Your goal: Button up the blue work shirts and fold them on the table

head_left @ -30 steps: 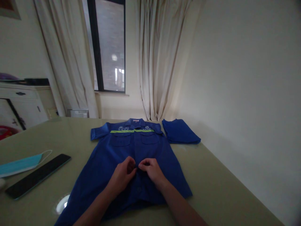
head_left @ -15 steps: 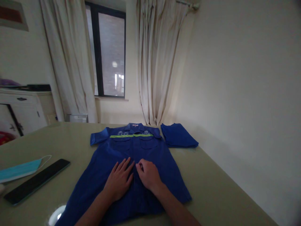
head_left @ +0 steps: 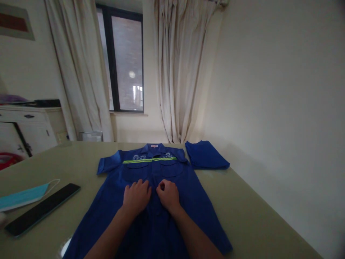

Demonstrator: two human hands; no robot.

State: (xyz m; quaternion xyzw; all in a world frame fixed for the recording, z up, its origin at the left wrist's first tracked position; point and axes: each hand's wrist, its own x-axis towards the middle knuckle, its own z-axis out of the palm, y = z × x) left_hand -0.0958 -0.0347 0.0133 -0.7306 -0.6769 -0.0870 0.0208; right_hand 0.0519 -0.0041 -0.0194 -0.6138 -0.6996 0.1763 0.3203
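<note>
A dark blue short-sleeved work shirt [head_left: 194,212] lies front up, its collar at the far end and a yellow-green stripe across the chest. My left hand [head_left: 137,197] rests on the shirt front below the chest pocket, its fingers curled into the cloth. Just to its right, my right hand [head_left: 169,195] has thumb and forefinger pinched at the cloth beside the button placket. The fingertips of both hands are partly hidden. Past the shirt's right shoulder lies a folded blue garment [head_left: 206,155].
At the left of the table [head_left: 258,216] lie a black phone-like slab [head_left: 43,208] and a light blue face mask [head_left: 25,196]. A wall [head_left: 283,108] borders the table's right side. Curtains [head_left: 178,72] and a window stand behind, with a white cabinet [head_left: 35,126] at far left.
My left hand has gone from lying flat with fingers spread to curled on the cloth. The shirt has slid slightly toward me, while my right hand stays pinched.
</note>
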